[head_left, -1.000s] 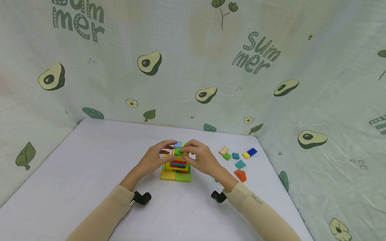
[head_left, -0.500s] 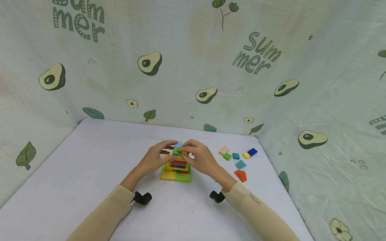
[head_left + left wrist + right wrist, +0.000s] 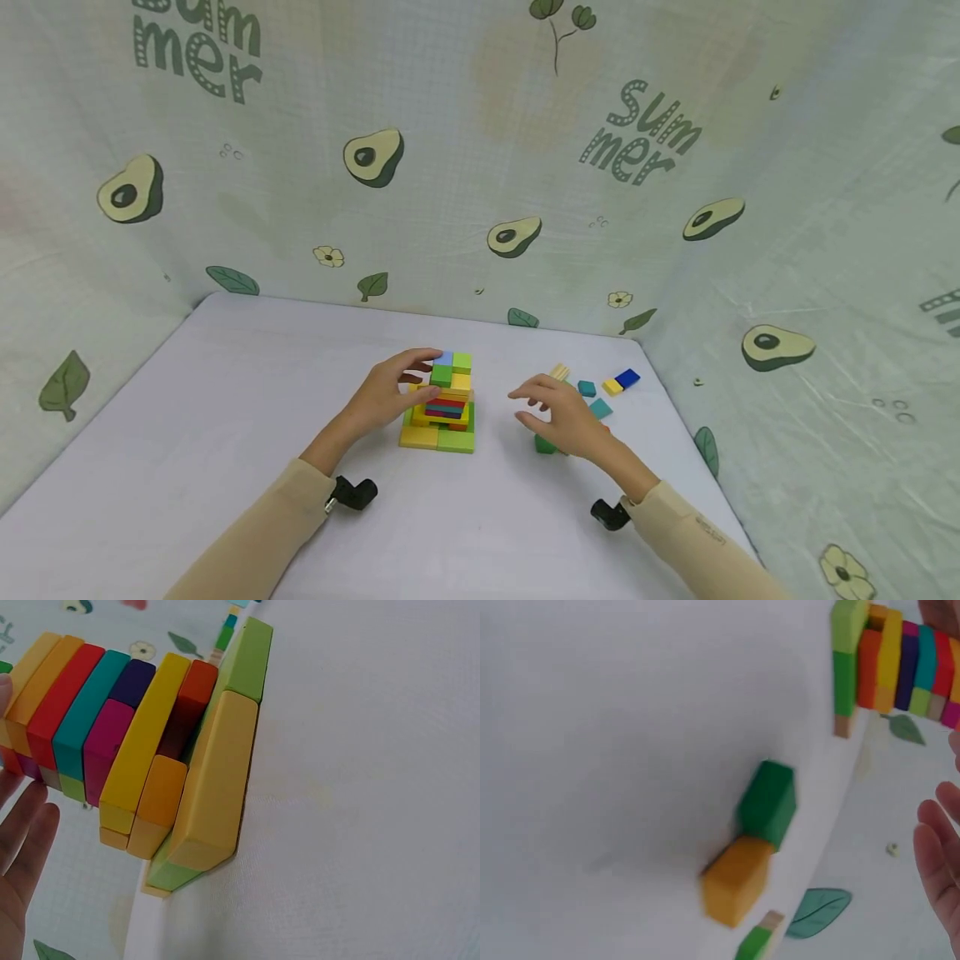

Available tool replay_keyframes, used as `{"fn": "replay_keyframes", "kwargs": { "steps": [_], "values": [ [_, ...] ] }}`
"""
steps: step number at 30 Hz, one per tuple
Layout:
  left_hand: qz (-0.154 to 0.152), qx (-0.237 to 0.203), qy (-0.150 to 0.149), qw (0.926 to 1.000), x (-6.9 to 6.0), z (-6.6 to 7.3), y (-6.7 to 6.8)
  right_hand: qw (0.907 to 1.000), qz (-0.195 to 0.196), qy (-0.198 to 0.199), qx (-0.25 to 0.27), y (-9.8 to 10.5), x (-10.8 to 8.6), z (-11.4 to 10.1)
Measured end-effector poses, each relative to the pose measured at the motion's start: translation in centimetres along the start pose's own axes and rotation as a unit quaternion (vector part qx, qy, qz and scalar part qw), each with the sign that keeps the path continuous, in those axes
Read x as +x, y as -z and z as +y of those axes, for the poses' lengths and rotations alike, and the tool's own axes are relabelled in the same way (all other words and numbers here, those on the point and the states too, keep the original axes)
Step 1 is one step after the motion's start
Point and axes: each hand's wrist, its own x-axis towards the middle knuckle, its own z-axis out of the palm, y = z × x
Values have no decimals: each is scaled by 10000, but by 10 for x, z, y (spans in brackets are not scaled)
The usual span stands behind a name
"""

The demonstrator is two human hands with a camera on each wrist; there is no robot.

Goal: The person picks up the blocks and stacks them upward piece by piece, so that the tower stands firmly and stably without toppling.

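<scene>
A tower of coloured wooden blocks [image 3: 447, 408] stands mid-table on a wider yellow and green base [image 3: 455, 442]. Its top carries a green block [image 3: 441, 377], a light blue block [image 3: 444, 358] and a light green block [image 3: 462, 362]. My left hand [image 3: 386, 392] is cupped at the tower's left side, thumb in front near the upper layers; whether it touches them I cannot tell. To the right of the tower, my right hand [image 3: 564, 417] hovers with nothing in it, fingers loosely bent. Near it lie a dark green block [image 3: 769, 804] and an orange block [image 3: 736, 881].
More loose blocks lie on the right of the white table: a teal block [image 3: 601, 408], a smaller teal block [image 3: 587, 388], a yellow block [image 3: 612, 387] and a dark blue block [image 3: 627, 378]. A printed curtain [image 3: 450, 275] hangs behind the table.
My right hand has let go of the green block on the tower's top and moved right, over the loose blocks. The left hand has stayed beside the tower.
</scene>
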Motion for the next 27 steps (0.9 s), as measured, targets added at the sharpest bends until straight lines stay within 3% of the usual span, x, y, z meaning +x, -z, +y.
{"fn": "replay_keyframes", "kwargs": {
  "steps": [6,15,22,27],
  "values": [
    [-33,19,-10,10000,0,0,0,9970,-693,-312,-174,0,-41,30],
    [-2,116,62,9999,-2,2,2,9905,-1227,-299,-549,0,-55,46],
    [-16,104,53,9999,-1,2,1,9914,-1176,-101,-557,-1,-55,49],
    [-33,118,92,9999,-1,2,1,9961,-834,42,-279,1,-43,41]
  ]
}}
